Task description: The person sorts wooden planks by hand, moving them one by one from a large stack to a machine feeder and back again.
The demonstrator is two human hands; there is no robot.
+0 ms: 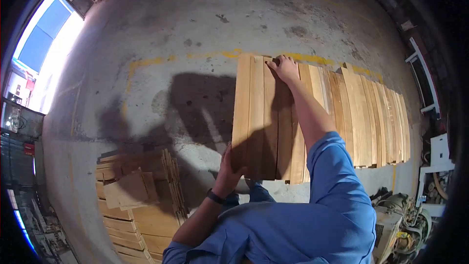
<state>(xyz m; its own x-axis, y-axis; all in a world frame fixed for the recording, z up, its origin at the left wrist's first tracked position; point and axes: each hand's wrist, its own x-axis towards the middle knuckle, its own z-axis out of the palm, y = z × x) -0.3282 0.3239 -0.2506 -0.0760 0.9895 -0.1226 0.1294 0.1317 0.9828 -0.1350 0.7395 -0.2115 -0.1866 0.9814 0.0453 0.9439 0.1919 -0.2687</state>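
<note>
Several pale wooden planks [256, 117] lie side by side in a row on the concrete floor. My left hand [227, 168], with a dark watch on the wrist, grips the near end of the leftmost planks, thumb on top. My right hand [284, 68] reaches along the row in a blue sleeve. Its fingers curl over the far end of a plank [270, 112] a few boards in from the left edge. More planks [371, 117], darker in tone, continue the row to the right.
A stack of short planks [139, 200] sits on the floor at the lower left. A worn yellow painted line [156, 61] runs along the far ends of the row. Machinery [395, 220] stands at the lower right. Bright daylight comes from an opening [44, 34] at the upper left.
</note>
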